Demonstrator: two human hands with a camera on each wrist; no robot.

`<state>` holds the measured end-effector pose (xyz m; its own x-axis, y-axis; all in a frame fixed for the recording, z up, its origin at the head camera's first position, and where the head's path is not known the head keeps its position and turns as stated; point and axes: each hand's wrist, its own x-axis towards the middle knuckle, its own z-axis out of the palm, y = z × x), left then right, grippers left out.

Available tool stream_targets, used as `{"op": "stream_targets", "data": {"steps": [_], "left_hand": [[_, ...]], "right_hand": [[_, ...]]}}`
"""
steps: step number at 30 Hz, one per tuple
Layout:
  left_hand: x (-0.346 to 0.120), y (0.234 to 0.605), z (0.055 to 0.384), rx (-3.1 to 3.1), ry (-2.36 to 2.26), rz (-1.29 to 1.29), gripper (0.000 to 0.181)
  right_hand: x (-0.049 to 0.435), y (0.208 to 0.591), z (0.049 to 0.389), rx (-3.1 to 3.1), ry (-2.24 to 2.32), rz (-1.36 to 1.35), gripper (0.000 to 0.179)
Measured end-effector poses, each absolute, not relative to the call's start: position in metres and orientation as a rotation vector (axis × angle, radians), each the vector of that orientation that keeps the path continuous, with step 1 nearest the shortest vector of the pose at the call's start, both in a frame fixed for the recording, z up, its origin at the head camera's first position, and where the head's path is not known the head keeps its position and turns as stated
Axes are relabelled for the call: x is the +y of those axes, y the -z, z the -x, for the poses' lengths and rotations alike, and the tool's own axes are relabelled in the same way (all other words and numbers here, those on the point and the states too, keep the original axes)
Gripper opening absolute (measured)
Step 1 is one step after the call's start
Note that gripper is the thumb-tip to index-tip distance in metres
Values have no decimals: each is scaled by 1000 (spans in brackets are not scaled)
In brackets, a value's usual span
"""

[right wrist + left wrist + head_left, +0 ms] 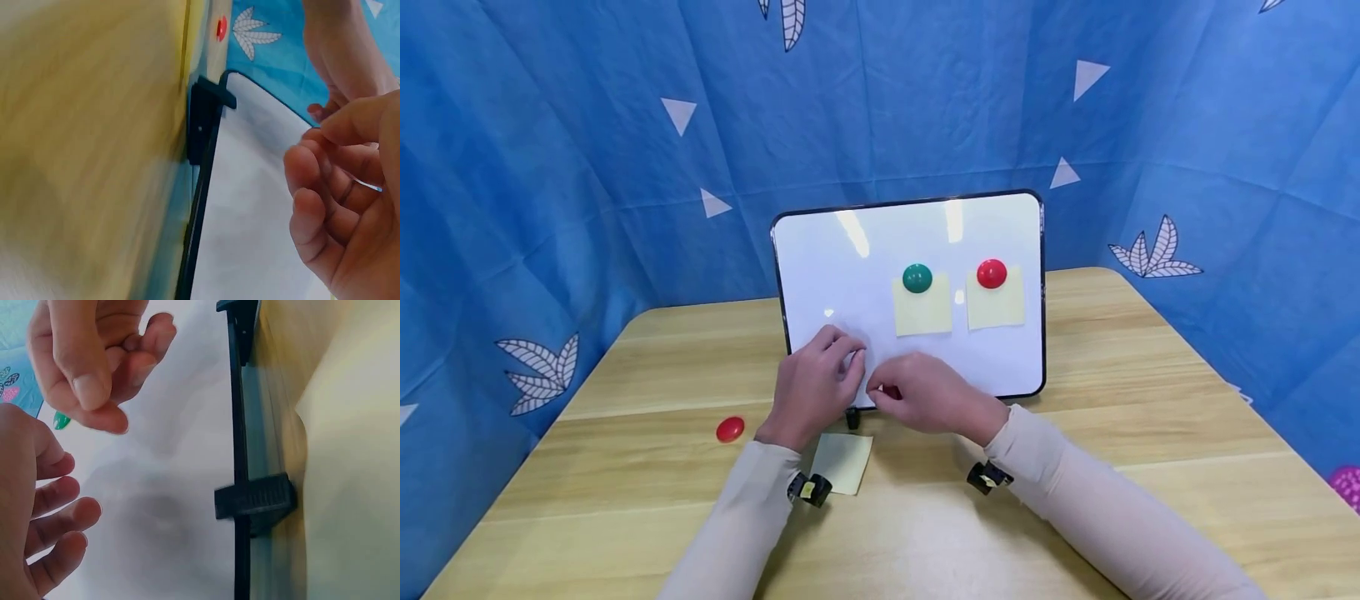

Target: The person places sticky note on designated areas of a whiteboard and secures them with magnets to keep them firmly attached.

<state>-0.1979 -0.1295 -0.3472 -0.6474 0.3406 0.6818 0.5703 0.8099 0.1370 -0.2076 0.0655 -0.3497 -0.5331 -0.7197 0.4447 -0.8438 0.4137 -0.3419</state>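
Note:
My left hand (816, 379) is at the lower left of the whiteboard (842, 283), its fingers loosely bent and holding nothing. Just to its right is my right hand (928, 392), thumb and forefinger brought together and the other fingers curled; nothing shows between them in the right wrist view. A gap separates the two hands. On the board, a green magnet (917, 278) lies over the top of one yellow sticky note (922, 312), and a red magnet (992, 273) over that of another note (996, 307).
A loose yellow note (842, 462) lies on the wooden table (917, 525) below my left wrist. Farther left rests a red magnet (730, 429). A black foot (256, 497) clips the board's lower edge. Blue cloth (880, 108) hangs behind.

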Motion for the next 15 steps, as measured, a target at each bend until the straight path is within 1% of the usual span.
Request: {"op": "stream_targets", "data": {"steps": [6, 12, 15], "left_hand": [[-138, 351, 193, -2362, 555, 627, 13], [-145, 352, 188, -2387, 545, 630, 11], [-150, 354, 185, -2406, 537, 618, 10]], "right_hand": [[58, 354, 201, -2503, -1017, -1461, 15], [49, 363, 197, -2553, -825, -1515, 16], [46, 366, 196, -2576, -742, -1525, 13]]}}
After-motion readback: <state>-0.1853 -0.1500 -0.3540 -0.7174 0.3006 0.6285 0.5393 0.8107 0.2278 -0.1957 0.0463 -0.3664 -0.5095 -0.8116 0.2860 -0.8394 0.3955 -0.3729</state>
